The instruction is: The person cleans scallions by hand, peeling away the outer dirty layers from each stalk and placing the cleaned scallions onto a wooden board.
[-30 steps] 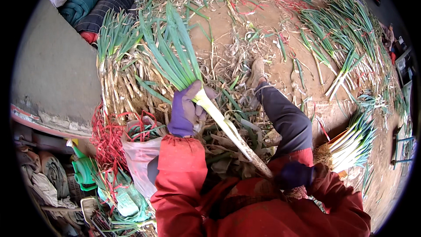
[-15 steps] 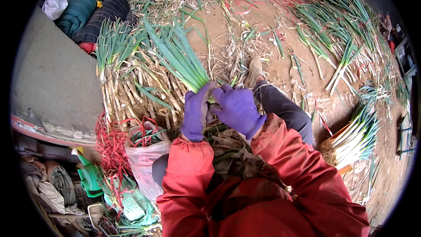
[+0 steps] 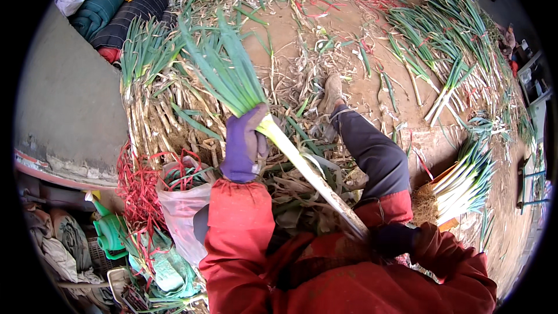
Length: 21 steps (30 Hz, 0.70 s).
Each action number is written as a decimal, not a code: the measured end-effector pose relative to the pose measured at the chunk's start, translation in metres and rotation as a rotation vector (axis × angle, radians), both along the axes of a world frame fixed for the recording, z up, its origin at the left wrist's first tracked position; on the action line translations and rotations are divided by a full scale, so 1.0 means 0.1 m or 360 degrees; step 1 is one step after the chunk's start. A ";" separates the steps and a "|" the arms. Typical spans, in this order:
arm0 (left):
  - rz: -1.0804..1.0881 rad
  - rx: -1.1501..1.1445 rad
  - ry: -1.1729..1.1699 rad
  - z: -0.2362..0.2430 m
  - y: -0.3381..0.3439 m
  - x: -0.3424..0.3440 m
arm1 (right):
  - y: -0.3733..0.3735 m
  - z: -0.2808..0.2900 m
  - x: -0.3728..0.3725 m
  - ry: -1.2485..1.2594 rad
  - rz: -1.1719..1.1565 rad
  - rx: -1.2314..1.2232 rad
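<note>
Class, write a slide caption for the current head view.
Gloved left hand grips a green-topped stalk, right hand near its lower end, piled stalks beyond.

Left hand (image 3: 247,139): purple glove (image 3: 236,148), greyish toward palm side and fingers. Right hand (image 3: 396,239): dark, purplish glove in shadow, detail lost. Red jacket (image 3: 349,285), long-sleeved, body spread below and between the hands. Left sleeve (image 3: 239,215) bright red, gathered cuff right behind the hand. Right sleeve (image 3: 450,261) darker red, creased, just beside its hand. Ahead of right hand: dark grey trouser leg (image 3: 372,145), red cloth (image 3: 386,208) at its upper end, tan-brown shoe (image 3: 333,91) farthest out.
</note>
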<state>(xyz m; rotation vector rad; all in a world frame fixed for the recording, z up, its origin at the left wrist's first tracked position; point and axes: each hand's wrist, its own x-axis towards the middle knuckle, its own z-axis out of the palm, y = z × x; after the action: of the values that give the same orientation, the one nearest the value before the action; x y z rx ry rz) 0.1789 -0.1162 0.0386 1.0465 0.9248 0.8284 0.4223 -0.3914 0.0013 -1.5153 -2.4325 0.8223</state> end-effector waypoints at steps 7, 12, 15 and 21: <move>-0.0137 0.0097 0.0013 -0.03 -0.04 -0.03 | 1.09 0.61 -0.46 0.0566 -0.0774 0.0523; -0.0145 0.0090 -0.0042 -0.11 0.01 0.10 | 1.67 0.39 -0.58 0.1037 -0.0643 -0.0024; -0.0110 0.0063 -0.0227 -0.22 0.10 -0.08 | 1.34 0.36 -0.45 0.0536 -0.0302 0.0203; -0.0225 0.0120 -0.0521 -0.25 0.31 0.06 | 0.11 -0.02 0.07 0.0272 -0.0205 0.0207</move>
<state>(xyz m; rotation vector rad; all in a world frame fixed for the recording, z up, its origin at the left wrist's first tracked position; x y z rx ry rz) 0.1845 -0.0849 0.0141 0.9920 0.5410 0.8893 0.4294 -0.3807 -0.0007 -1.4716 -2.1960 0.7215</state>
